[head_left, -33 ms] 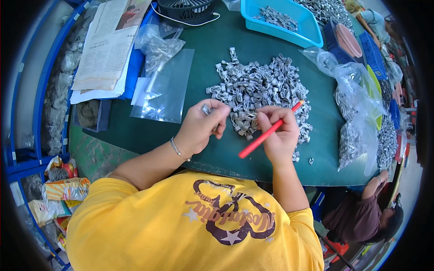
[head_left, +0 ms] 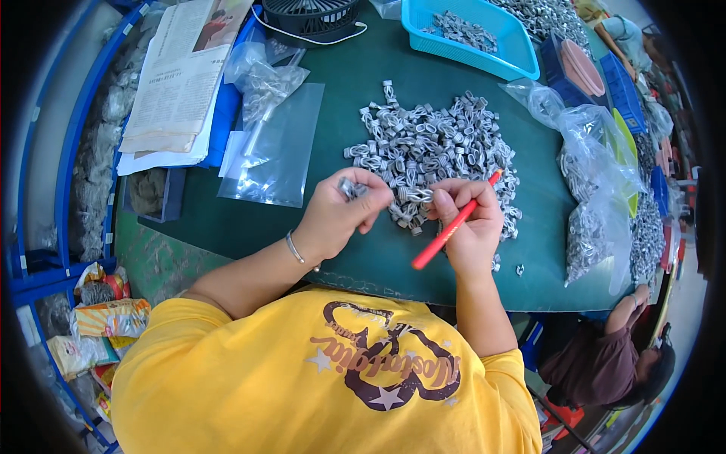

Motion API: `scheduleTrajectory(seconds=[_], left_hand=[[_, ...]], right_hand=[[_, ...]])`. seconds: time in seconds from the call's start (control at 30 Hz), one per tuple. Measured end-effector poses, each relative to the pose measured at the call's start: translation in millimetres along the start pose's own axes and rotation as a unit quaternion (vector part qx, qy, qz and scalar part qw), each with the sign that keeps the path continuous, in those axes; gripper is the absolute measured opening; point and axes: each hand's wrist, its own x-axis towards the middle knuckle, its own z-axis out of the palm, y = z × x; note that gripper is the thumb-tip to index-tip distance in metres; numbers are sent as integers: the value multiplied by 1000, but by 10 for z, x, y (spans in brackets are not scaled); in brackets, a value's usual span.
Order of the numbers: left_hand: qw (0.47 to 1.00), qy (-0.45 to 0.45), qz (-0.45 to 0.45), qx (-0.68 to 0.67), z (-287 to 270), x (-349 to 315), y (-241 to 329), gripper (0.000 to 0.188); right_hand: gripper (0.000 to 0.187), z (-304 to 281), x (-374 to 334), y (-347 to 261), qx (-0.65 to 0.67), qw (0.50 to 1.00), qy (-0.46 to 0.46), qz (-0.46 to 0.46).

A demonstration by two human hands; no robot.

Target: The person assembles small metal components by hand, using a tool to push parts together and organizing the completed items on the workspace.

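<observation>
A heap of small grey metal fittings (head_left: 446,140), each a ribbed collar with wire-like loops, lies on the green table in front of me. My left hand (head_left: 344,212) is closed at the heap's near left edge, with grey fittings (head_left: 349,188) showing inside its curled fingers. My right hand (head_left: 473,223) is closed around a slanting red pen (head_left: 454,227), its orange end pointing up and away. Between my two thumbs is one grey fitting (head_left: 414,194), touching or nearly touching the right fingertips. Whether the left thumb also grips it I cannot tell.
A turquoise basket (head_left: 473,60) holding more fittings stands at the far side. Filled clear plastic bags (head_left: 594,189) lie on the right. Left are a flat clear bag (head_left: 280,151), newspapers (head_left: 170,83) and a black fan (head_left: 314,15). Another person (head_left: 605,359) is at the lower right.
The red pen has shifted slightly right and its lower end has swung with it. My left thumb has moved a little right, and the fitting between my hands shows more sharply.
</observation>
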Motion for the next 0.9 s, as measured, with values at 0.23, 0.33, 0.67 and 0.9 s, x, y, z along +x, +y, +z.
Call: scheduleTrajectory(seconds=[0.23, 0.33, 0.67, 0.9], left_hand=[[953, -62, 182, 236, 105, -40, 94, 23], [958, -57, 165, 229, 99, -64, 127, 22], [955, -92, 172, 224, 131, -117, 176, 20], [948, -170, 175, 202, 56, -36, -29, 23]], right_hand=[[19, -9, -65, -64, 128, 988, -11, 90], [22, -47, -89, 13, 155, 982, -62, 87], [32, -29, -174, 81, 0, 990, -25, -139], [34, 64, -169, -35, -228, 906, -102, -342]])
